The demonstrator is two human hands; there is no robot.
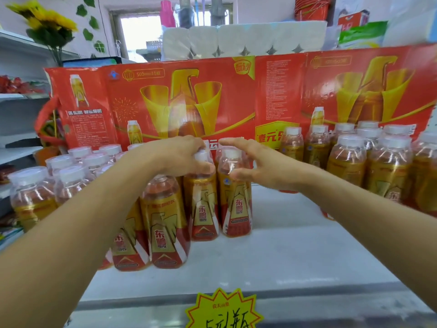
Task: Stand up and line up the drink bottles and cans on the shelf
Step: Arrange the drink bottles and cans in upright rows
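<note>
Gold-and-red drink bottles with white caps stand on a pale shelf (272, 256). My left hand (179, 155) is closed over the cap of one upright bottle (203, 209) in the middle. Right beside it stands another upright bottle (235, 204). My right hand (255, 159) hovers at that bottle's neck with fingers spread, thumb close to its shoulder, not gripping. Two more bottles (165, 223) stand nearer to me under my left forearm. A cluster of bottles (71, 171) fills the left side, and another cluster (369, 162) stands at the right.
Red and gold cardboard cartons (212, 98) form a wall behind the bottles, with white paper rolls (236, 41) stacked on top. A yellow starburst price tag (222, 308) hangs on the shelf's front edge. Side shelves with goods are at the left.
</note>
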